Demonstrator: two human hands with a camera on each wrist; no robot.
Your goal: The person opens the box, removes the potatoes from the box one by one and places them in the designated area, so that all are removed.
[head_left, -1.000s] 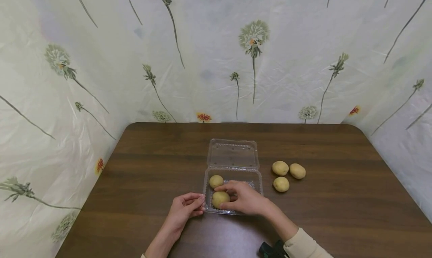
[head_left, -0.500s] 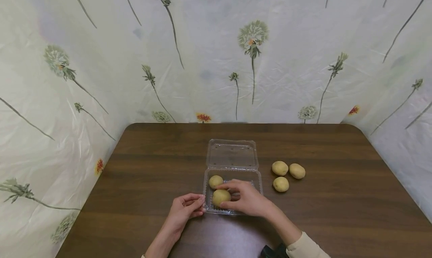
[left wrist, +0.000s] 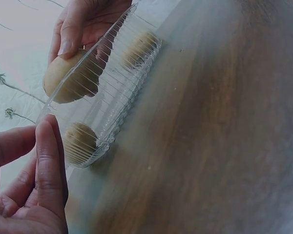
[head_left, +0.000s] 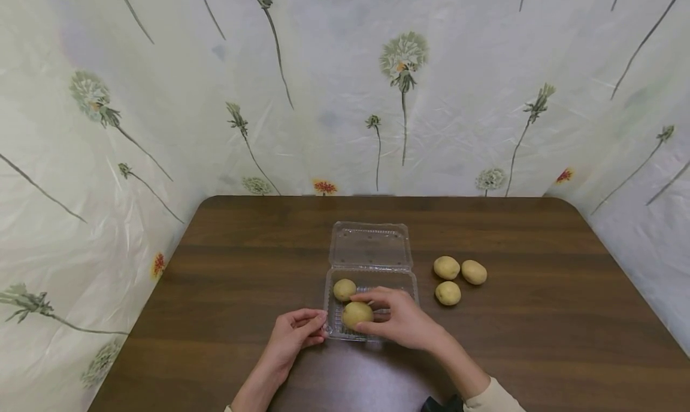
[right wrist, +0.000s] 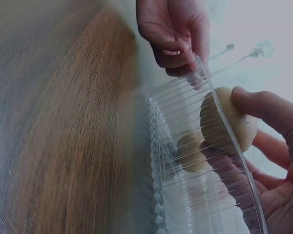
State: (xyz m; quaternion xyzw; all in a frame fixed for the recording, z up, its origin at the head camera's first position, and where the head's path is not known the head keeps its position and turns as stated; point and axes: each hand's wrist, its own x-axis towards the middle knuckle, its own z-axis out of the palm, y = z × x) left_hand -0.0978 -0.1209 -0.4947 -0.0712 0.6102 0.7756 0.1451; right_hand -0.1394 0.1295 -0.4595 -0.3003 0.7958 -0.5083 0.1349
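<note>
A clear plastic clamshell container (head_left: 372,276) lies on the table with its lid raised back. The thumb and fingers of my left hand (head_left: 296,333) pinch its front left corner. My right hand (head_left: 401,317) grips a potato (head_left: 358,316) between thumb and fingers over the front left of the base. In the left wrist view this held potato (left wrist: 71,80) shows above the container's front rim. A second potato (head_left: 344,290) sits at the back left inside. Another potato (left wrist: 139,49) shows low through the front wall in the left wrist view; my right hand hides it from the head view.
To the container's right, three potatoes (head_left: 448,293) lie close together on the brown wooden table (head_left: 259,250). A black object (head_left: 442,405) shows by the right sleeve (head_left: 493,397). A flower-printed sheet (head_left: 334,88) hangs behind and on both sides.
My right hand has shifted slightly right and up with the potato in its grip, away from the container's left wall. The left hand has stayed at the corner.
</note>
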